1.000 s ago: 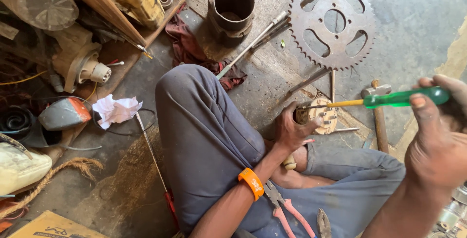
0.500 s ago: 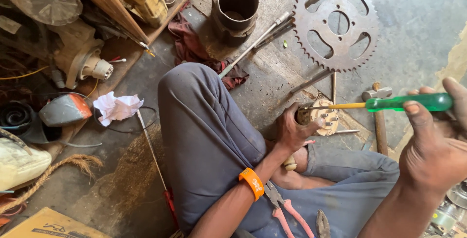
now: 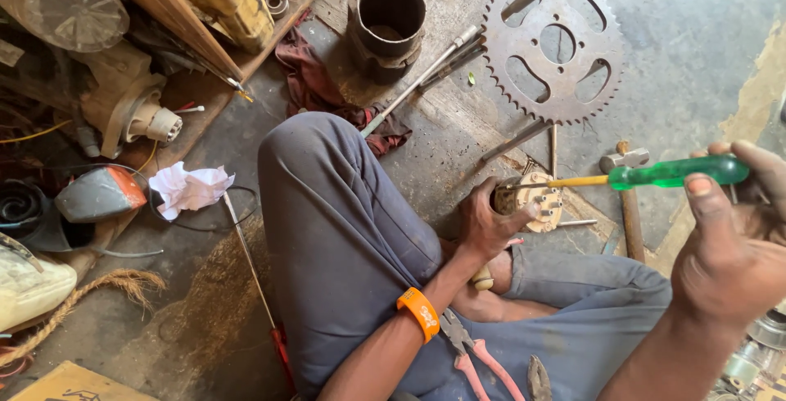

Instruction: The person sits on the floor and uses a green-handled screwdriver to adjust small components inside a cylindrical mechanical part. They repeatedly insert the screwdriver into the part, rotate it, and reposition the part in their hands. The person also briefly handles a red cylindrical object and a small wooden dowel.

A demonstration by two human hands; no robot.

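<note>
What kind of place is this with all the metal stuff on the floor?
Probably a small repair workshop, maybe for motorbikes. A big toothed sprocket and a hammer lie on the concrete floor, and the right hand holds a green-handled screwdriver.

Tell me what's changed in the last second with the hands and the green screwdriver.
Very little. The right hand keeps its grip on the green screwdriver, tip at the small round metal part that the left hand still steadies. Only the view drifted a little. The big sprocket, the hammer and the pink-handled pliers on the lap stayed put.
</note>
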